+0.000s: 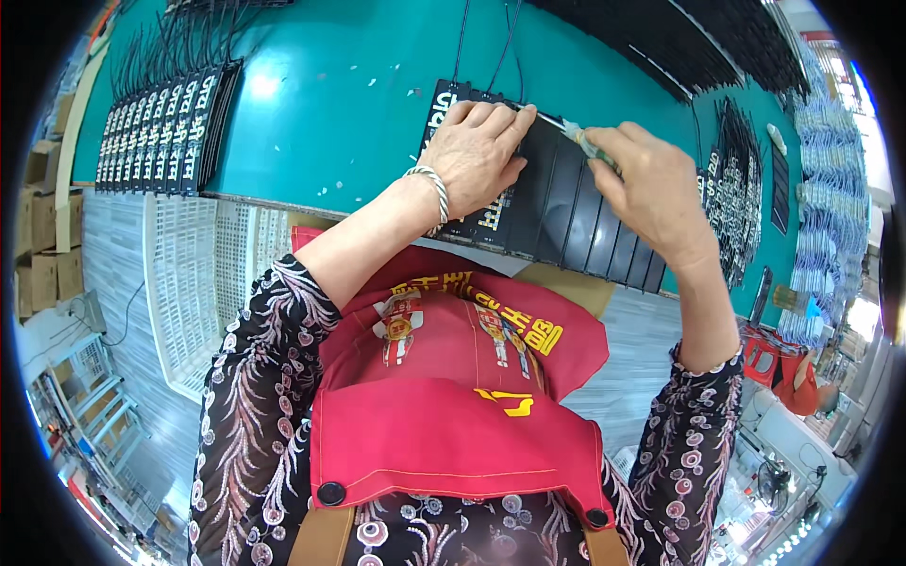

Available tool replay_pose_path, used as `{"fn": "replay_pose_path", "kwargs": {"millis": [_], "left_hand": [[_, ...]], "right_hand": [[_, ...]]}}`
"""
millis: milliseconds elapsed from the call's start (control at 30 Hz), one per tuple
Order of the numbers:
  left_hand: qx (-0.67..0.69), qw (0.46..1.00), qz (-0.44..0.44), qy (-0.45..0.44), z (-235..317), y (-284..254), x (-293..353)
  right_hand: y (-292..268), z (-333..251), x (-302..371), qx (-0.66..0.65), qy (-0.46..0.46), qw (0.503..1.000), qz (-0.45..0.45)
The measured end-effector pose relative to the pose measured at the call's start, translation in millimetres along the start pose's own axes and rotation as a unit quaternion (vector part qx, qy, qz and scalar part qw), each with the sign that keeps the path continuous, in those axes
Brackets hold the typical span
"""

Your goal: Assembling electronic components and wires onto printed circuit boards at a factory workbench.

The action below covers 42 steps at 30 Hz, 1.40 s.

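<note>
My left hand, with a silver bangle on the wrist, presses flat on a row of black rectangular modules lying at the near edge of the teal worktable. My right hand grips a small screwdriver with a translucent green handle. Its metal tip points left and meets the top edge of the modules beside my left fingertips. Thin black wires run from the modules toward the far side of the table.
A long row of the same black modules stands at the far left of the table, and more lie at the right and far back. White plastic crates and cardboard boxes sit left of me. Another person in red is at the lower right.
</note>
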State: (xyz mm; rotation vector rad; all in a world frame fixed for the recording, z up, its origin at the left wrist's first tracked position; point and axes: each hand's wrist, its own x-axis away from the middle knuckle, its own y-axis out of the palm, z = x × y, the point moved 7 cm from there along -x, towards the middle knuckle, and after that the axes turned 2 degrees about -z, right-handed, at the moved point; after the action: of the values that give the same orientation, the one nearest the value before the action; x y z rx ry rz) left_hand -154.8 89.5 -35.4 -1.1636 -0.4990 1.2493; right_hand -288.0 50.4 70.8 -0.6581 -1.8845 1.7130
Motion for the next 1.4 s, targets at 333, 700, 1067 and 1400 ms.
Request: {"fn": "replay_pose_path", "kwargs": {"millis": [333,700,1067,1400], "left_hand": [[0.013,0.999,0.032,-0.013,-29,-9,-30],[-0.011,0.999,-0.004,-0.038,32,-16,-48],[-0.057,0.995,-0.027,-0.079,72,-32,-70],[-0.065,0.996,-0.03,-0.043,66,-31,-156]], "right_hand": [[-28,12,-112,0.056,-0.022,0.99,-0.127],[-18,80,-5,-0.098,0.059,0.987,-0.116],[-12,316,151,-0.007,0.418,0.908,-0.007],[-10,452,162,-0.217,0.483,0.846,0.058]]}}
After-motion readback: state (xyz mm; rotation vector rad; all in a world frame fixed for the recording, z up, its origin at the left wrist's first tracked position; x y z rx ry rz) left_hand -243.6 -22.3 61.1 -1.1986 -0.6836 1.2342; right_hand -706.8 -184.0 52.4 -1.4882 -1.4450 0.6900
